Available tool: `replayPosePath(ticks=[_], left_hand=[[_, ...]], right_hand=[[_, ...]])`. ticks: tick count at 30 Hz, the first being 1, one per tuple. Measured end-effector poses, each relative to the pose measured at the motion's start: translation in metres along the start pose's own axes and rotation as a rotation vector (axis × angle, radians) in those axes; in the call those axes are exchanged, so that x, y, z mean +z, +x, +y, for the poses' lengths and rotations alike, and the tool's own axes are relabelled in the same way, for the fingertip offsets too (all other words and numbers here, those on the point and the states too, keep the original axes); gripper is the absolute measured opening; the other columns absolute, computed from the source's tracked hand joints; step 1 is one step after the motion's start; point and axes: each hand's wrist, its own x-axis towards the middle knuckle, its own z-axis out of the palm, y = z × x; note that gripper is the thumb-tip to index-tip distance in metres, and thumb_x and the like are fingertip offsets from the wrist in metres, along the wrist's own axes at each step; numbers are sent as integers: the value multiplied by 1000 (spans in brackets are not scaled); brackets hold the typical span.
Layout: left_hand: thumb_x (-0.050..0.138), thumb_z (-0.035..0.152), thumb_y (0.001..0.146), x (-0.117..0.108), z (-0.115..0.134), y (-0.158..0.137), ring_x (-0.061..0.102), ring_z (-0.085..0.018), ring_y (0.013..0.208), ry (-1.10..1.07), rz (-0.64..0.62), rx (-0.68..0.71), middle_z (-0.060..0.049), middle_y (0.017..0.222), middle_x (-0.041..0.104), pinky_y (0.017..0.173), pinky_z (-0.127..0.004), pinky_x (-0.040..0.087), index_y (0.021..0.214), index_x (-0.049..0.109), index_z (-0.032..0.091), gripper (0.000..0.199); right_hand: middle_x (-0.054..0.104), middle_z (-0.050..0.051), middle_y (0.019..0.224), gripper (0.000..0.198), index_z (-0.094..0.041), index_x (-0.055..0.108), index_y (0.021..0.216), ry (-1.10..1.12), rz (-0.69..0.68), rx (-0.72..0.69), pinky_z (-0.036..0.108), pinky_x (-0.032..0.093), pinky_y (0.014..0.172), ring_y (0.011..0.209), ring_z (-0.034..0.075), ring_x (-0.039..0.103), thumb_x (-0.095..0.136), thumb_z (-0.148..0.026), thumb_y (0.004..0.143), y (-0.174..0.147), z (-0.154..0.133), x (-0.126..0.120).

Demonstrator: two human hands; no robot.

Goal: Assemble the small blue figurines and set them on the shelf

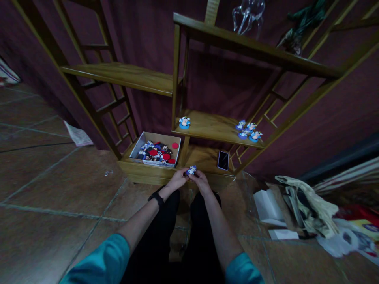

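A small purple-and-white figurine (192,170) is held between my two hands, in front of the lowest shelf. My left hand (178,179) grips it from the left with closed fingers; a dark watch is on that wrist. From the right, my right hand (200,181) pinches the same figurine. Left of my hands, an open cardboard box (142,141) holds many more figurines with red, blue and black bases. On the shelf (207,125) above, one figurine on a blue base (184,123) stands at the left end. Several blue and purple figurines (249,131) stand grouped at its right end.
A phone (223,160) lies on the lowest shelf at the right. A clear glass animal ornament (248,15) stands on the top shelf. Cloth bags (309,205), a white box (269,207) and plastic bags (340,238) lie on the tiled floor at the right.
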Motion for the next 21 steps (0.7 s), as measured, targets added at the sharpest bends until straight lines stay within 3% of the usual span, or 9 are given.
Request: replayPosePath(ticks=[4, 8, 17, 21], left_hand=[[54, 7, 61, -4, 2, 0, 62, -17, 82, -294, -36, -121, -5, 90, 69, 77, -29, 48, 105, 63, 15, 46], [64, 23, 65, -8, 9, -4, 63, -19, 85, -455, -22, -187, -9, 96, 68, 76, -31, 48, 103, 64, 14, 38], [75, 37, 55, -9, 18, -4, 63, -18, 78, -351, 52, -165, -5, 80, 68, 71, -30, 49, 82, 62, 16, 37], [75, 36, 54, -8, 27, -2, 62, -17, 73, -345, 78, -134, -2, 74, 66, 70, -30, 49, 78, 61, 17, 33]], right_hand=[[67, -1, 68, 32, -19, 66, 77, -27, 47, -32, 24, 45, 50, 61, 14, 58, 74, -36, 52, 0, -1, 2], [66, -3, 66, 27, -20, 65, 75, -24, 16, -64, 22, 42, 48, 59, 13, 56, 73, -34, 53, -1, -3, 3], [66, -2, 69, 21, -20, 66, 70, 42, -173, -75, 26, 47, 62, 66, 15, 59, 74, -24, 51, -6, -12, -2], [67, 2, 87, 35, -21, 67, 85, 153, -93, -2, 30, 49, 63, 72, 17, 62, 76, -30, 52, -14, -23, -8]])
